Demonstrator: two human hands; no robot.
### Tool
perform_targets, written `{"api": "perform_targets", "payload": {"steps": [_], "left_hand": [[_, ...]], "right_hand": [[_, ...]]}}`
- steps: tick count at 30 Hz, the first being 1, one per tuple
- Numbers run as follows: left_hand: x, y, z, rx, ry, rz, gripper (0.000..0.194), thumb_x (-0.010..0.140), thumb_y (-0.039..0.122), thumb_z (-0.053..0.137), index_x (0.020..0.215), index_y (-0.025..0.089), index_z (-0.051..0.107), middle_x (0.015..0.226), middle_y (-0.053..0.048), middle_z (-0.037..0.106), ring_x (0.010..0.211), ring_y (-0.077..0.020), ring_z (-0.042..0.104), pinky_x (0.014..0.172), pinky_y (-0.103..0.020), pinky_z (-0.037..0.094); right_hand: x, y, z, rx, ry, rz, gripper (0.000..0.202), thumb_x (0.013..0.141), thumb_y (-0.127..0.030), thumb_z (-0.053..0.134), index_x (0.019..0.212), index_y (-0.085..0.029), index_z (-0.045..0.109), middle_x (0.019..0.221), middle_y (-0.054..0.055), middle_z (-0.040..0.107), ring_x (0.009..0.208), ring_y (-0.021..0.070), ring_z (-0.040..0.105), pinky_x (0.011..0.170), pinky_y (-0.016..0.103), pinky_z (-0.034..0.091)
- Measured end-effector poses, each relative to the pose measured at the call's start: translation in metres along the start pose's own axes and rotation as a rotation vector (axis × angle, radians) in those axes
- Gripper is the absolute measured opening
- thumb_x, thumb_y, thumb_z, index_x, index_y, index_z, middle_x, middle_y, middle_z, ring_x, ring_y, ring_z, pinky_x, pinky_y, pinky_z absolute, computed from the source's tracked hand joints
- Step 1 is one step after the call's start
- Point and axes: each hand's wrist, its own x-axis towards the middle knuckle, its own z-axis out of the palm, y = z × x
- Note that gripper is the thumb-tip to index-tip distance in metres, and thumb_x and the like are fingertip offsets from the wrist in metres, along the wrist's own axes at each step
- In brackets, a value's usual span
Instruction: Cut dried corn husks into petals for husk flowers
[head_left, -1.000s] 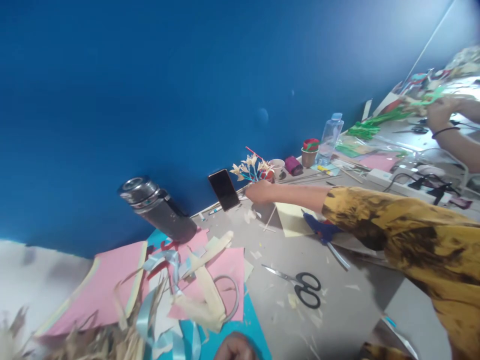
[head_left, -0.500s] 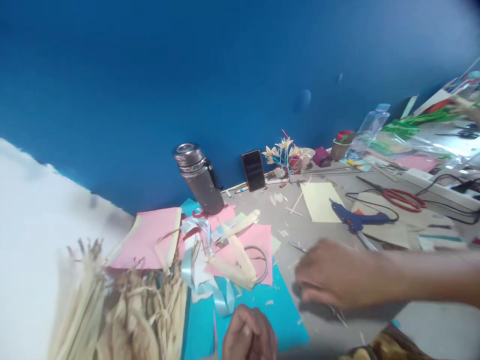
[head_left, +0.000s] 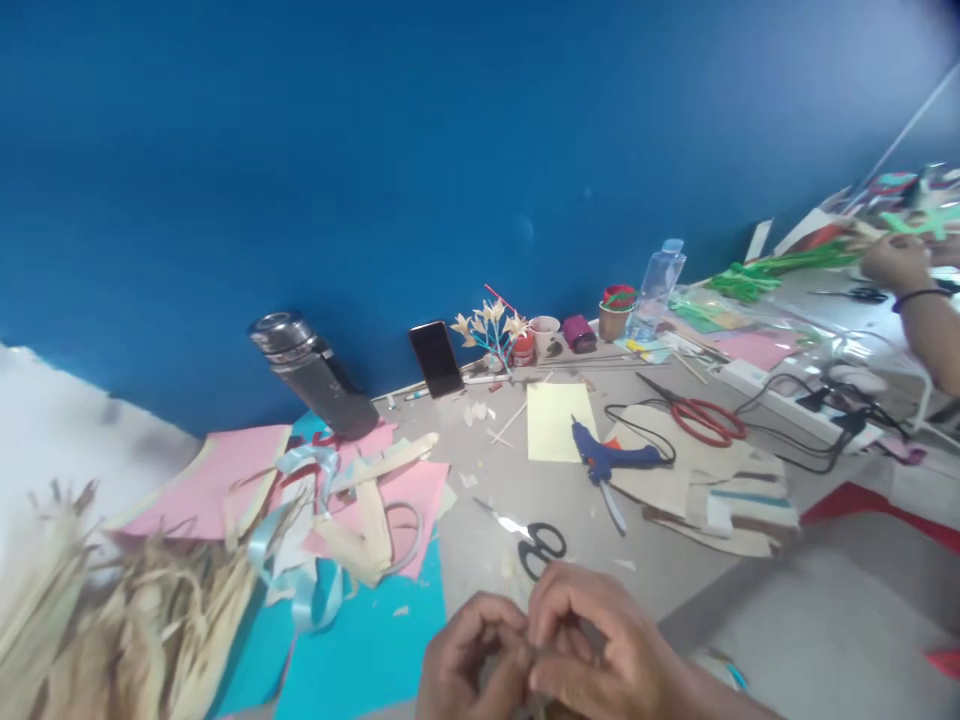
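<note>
My left hand (head_left: 474, 658) and my right hand (head_left: 611, 640) meet at the bottom centre, fingertips pinched together. Whatever lies between their fingers is too small or too hidden to name. Just beyond my right hand lies a pair of black-handled scissors (head_left: 541, 548), blades pointing up and left. A blue glue gun (head_left: 611, 457) rests farther right, partly beside a pale yellow sheet (head_left: 553, 412). Left of my hands are blue paper (head_left: 367, 640), pink paper (head_left: 427, 490), light blue ribbon (head_left: 326, 600) and pale husk strips (head_left: 369, 530).
Dried corn husks (head_left: 135, 630) fill the lower left. A flask (head_left: 319, 385), phone (head_left: 436, 360), husk flowers (head_left: 491, 325) and water bottle (head_left: 656, 290) stand along the wall. Red-handled scissors (head_left: 709, 420) and a power strip (head_left: 795, 400) lie right. Another person's hand (head_left: 900, 265) works far right.
My right hand has moved from over the black-handled scissors to my left hand, uncovering them. The view has swung right, so the table's things appear farther left.
</note>
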Motion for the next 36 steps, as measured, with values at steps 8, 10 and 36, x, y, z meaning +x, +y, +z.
{"api": "perform_targets", "payload": {"steps": [8,10,36], "left_hand": [[0.022,0.019,0.096,0.188,-0.209,0.06,0.012,0.085,0.027,0.057,0.079,0.017,0.059,0.068,-0.002,0.063,0.064,-0.0135,0.057,0.062,-0.022,0.044],[0.023,0.022,0.104,0.208,-0.21,0.063,0.013,0.087,0.026,0.055,0.079,0.016,0.058,0.068,-0.002,0.063,0.064,-0.0134,0.057,0.063,-0.022,0.043],[0.015,0.017,-0.131,-0.798,0.131,-0.182,0.043,0.085,0.045,0.066,0.058,0.018,0.045,0.047,0.003,0.042,0.044,-0.0082,0.038,0.048,-0.022,0.033]], "right_hand": [[-0.025,0.032,-0.078,-0.101,0.152,-0.117,0.013,0.093,-0.023,0.056,0.08,-0.022,0.052,0.073,-0.001,0.057,0.064,0.0126,0.058,0.061,0.019,0.048],[-0.024,0.031,-0.087,-0.181,0.115,-0.134,0.013,0.094,-0.022,0.053,0.081,-0.023,0.05,0.07,-0.003,0.056,0.061,0.0121,0.058,0.06,0.019,0.048],[0.105,-0.036,0.115,0.076,-0.516,0.179,0.014,0.076,-0.013,0.052,0.073,-0.016,0.065,0.069,-0.002,0.062,0.065,0.0097,0.056,0.061,0.015,0.042]]}}
